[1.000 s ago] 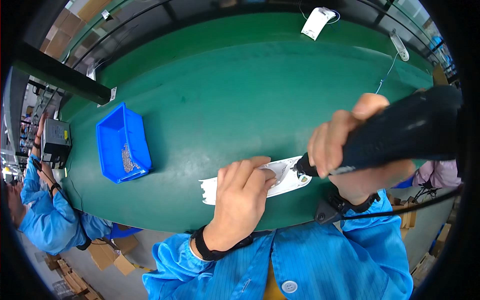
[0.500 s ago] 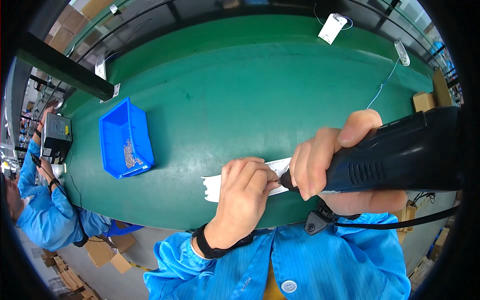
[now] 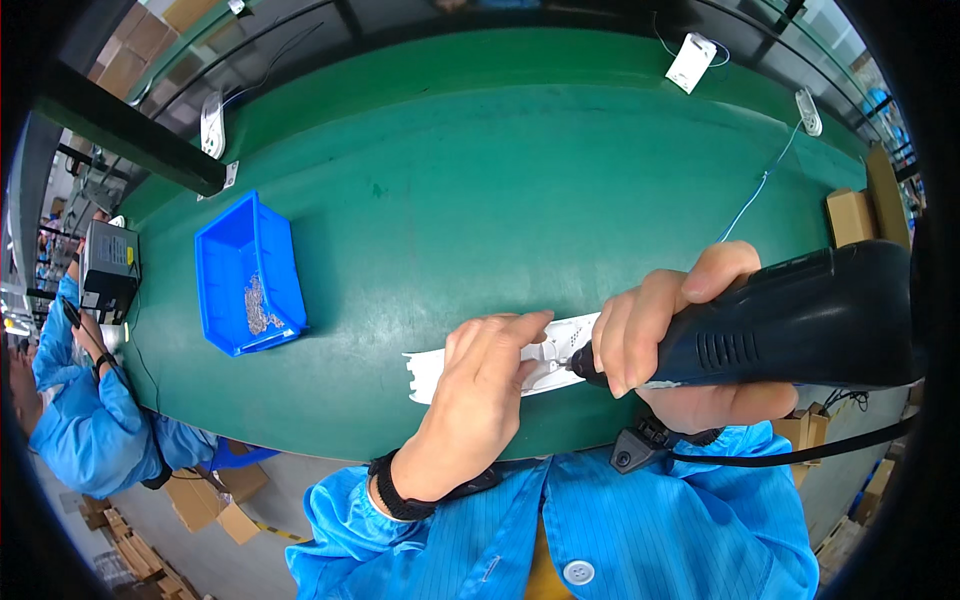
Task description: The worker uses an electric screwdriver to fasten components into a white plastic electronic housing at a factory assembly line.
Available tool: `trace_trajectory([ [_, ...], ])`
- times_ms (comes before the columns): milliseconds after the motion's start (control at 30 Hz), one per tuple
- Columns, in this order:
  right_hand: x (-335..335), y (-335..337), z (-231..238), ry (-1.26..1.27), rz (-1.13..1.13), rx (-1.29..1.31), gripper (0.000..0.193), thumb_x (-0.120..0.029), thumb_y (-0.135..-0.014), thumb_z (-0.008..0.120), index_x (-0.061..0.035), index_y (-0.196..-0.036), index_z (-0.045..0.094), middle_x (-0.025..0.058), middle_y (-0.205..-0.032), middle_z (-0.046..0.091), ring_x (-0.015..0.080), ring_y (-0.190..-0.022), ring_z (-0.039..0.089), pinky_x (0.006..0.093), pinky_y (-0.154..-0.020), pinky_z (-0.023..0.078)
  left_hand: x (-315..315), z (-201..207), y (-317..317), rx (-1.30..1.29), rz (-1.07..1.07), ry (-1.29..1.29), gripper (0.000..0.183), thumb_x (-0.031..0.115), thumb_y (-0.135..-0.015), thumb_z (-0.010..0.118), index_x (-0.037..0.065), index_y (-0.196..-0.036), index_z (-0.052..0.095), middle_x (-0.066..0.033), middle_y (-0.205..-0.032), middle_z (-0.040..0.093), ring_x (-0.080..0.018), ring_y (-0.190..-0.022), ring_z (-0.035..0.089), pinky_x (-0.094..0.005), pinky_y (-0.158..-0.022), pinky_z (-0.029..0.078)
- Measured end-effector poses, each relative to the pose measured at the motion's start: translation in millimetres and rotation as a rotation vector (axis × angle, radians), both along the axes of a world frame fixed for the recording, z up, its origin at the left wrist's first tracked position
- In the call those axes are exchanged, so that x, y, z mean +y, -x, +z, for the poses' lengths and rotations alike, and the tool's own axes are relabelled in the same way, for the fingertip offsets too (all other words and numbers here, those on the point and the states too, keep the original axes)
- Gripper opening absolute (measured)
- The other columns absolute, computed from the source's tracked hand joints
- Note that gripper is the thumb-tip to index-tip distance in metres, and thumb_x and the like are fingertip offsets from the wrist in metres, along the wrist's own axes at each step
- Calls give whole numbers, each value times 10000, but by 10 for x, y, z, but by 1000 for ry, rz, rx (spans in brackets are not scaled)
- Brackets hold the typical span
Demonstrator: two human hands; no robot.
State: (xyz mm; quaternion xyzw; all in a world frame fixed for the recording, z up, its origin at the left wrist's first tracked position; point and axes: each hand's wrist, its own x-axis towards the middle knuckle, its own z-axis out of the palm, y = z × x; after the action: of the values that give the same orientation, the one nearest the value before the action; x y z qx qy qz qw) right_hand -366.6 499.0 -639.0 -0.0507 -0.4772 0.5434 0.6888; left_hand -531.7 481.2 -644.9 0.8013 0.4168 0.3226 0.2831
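A black electric screwdriver [image 3: 800, 325] lies nearly level in my right hand [image 3: 640, 325], whose fingers wrap around its front end. Its nose points left, with the thin bit over a long white plastic part [image 3: 426, 376] on the green bench. My left hand [image 3: 478, 378] holds this part down near its middle, fingers curled over it. The index finger and thumb of that hand are parted at the bit's tip, where a small screw may sit; it is too small to make out. My hands cover much of the white part.
A blue bin [image 3: 245, 275] with small screws stands at left on the green bench [image 3: 430, 210]. A dark post [image 3: 130, 130] rises behind it. White devices [image 3: 691, 63] with cords lie along the back. At far left a co-worker [image 3: 95, 430] sits by a black box-shaped unit [image 3: 110, 265]. An open carton [image 3: 852, 216] is at right.
My left thumb and index finger have parted from their pinch at the screwdriver's tip. The screwdriver's rear end has dipped slightly toward me. The view has shifted a little.
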Motion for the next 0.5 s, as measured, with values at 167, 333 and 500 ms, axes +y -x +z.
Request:
trace_trajectory([
  [167, 100, 11, -43, -112, 38, -10, 716, -625, -769, 537, -25, -1086, 305, 138, -670, 534, 199, -510, 554, 284, -489, 476, -1, -39, 8, 5, 16, -18, 464, -155, -653, 559, -7, -1091, 510, -122, -889, 554, -278, -844, 533, -353, -775, 390],
  [333, 122, -13, -89, -112, 58, -36, 724, -636, -758, 542, -28, -1074, 308, 139, -669, 533, 194, -499, 540, 283, -494, 474, -12, -22, -9, -8, 37, -9, 409, -124, -671, 550, -13, -1064, 524, -119, -878, 549, -274, -840, 533, -352, -758, 388],
  [500, 1, -14, -57, -101, 61, -68, 719, -631, -755, 554, -29, -1065, 311, 144, -681, 536, 195, -510, 533, 277, -505, 469, -4, -44, -43, 58, 33, -72, 409, -133, -656, 548, -6, -1045, 531, -120, -891, 559, -279, -849, 540, -351, -737, 395],
])
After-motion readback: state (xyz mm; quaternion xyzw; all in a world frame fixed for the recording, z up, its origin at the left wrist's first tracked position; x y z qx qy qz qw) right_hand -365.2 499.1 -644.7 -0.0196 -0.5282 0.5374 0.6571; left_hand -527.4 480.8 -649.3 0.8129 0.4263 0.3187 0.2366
